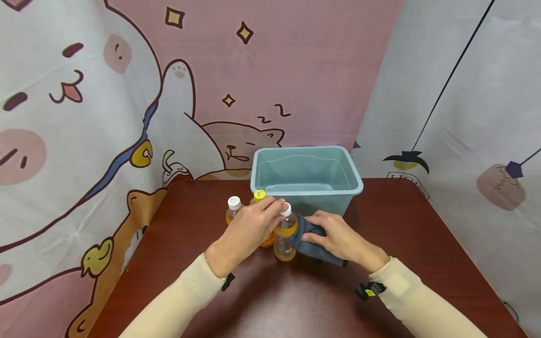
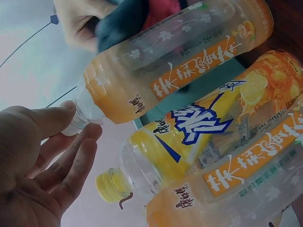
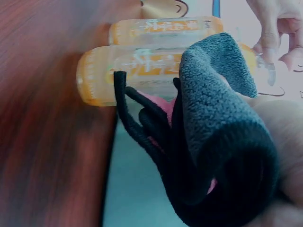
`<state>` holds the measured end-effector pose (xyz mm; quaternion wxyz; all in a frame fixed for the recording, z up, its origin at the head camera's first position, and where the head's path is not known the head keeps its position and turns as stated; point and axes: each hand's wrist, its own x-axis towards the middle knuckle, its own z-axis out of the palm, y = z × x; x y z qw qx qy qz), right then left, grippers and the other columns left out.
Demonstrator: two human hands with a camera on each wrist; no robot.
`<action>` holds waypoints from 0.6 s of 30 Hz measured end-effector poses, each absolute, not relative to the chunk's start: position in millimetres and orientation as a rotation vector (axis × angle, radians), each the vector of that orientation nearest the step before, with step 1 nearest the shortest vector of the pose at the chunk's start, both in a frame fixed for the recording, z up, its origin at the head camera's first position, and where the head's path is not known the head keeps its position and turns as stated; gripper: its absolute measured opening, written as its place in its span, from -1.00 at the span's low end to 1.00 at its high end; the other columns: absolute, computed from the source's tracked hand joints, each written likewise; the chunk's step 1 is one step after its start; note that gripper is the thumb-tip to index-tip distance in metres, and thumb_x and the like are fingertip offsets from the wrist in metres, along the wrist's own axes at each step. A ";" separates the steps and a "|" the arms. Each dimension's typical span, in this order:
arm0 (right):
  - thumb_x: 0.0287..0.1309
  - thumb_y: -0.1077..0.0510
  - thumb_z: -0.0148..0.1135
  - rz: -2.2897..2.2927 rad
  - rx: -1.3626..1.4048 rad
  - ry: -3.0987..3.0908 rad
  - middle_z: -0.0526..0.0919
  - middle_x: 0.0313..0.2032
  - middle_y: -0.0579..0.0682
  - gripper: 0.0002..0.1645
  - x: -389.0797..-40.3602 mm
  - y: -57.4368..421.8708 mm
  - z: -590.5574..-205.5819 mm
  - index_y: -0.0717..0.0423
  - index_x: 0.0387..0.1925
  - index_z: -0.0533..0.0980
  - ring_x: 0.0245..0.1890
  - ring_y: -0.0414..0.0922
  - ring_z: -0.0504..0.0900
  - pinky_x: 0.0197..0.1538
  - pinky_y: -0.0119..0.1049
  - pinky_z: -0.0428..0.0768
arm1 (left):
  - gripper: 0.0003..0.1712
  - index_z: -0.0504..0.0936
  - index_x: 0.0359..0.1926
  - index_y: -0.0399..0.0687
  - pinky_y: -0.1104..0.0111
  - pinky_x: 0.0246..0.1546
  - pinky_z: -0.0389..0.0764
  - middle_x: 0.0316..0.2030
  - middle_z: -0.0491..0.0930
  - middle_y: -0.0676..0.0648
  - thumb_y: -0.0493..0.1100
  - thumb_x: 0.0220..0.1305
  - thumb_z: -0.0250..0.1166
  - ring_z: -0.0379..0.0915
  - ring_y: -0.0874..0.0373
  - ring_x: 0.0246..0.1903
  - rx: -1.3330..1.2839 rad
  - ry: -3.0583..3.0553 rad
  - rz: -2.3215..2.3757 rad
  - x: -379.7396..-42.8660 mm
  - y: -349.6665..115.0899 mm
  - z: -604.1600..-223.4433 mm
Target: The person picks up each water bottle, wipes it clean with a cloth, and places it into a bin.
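Note:
A clear plastic drink bottle (image 1: 284,244) with an orange label and a white cap stands upright on the table. My left hand (image 1: 253,218) pinches it at the cap from above, thumb and fingertips round the neck in the left wrist view. From the right, my right hand (image 1: 340,237) grips a folded grey cloth (image 3: 208,94) with dark edging and some pink inside, held against the bottle's side. Left of that bottle stands a yellow-capped bottle (image 2: 189,137), partly hidden behind my left hand in the head view. Farther left is another white-capped bottle (image 1: 234,203).
A light blue plastic bin (image 1: 306,192) sits just behind the bottles, with nothing visible inside. The dark red-brown table (image 1: 397,220) meets a cartoon-printed curtain (image 1: 304,70) at the back and sides.

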<state>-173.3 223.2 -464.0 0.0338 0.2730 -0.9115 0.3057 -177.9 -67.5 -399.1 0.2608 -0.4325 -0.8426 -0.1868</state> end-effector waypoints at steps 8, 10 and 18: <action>0.53 -0.04 0.60 0.818 0.979 -2.900 0.86 0.04 -0.09 -0.50 -177.4 223.8 -488.9 0.04 0.35 0.80 -0.03 -0.23 0.74 0.01 -0.28 0.80 | -0.57 0.76 0.25 -0.12 0.32 -0.05 0.94 0.02 0.83 -0.05 -0.20 0.46 0.67 0.91 0.10 -0.10 -1.170 -2.290 -0.519 -178.0 -66.9 -398.8; 0.52 -0.03 0.61 0.805 1.001 -2.912 0.87 0.03 -0.08 -0.52 -178.6 223.0 -492.1 0.06 0.33 0.81 -0.04 -0.23 0.75 0.00 -0.28 0.80 | -0.56 0.76 0.24 -0.12 0.32 -0.05 0.94 0.02 0.83 -0.05 -0.20 0.45 0.67 0.91 0.10 -0.09 -1.170 -2.289 -0.521 -178.3 -66.9 -398.8; 0.49 0.00 0.65 0.708 1.006 -2.959 0.84 -0.01 0.03 -0.47 -178.9 218.9 -501.8 0.21 0.30 0.79 -0.06 -0.15 0.80 -0.04 -0.25 0.82 | -0.58 0.76 0.24 -0.11 0.34 -0.08 0.93 0.01 0.83 -0.04 -0.18 0.46 0.67 0.90 0.12 -0.11 -1.163 -2.289 -0.517 -178.8 -67.7 -398.9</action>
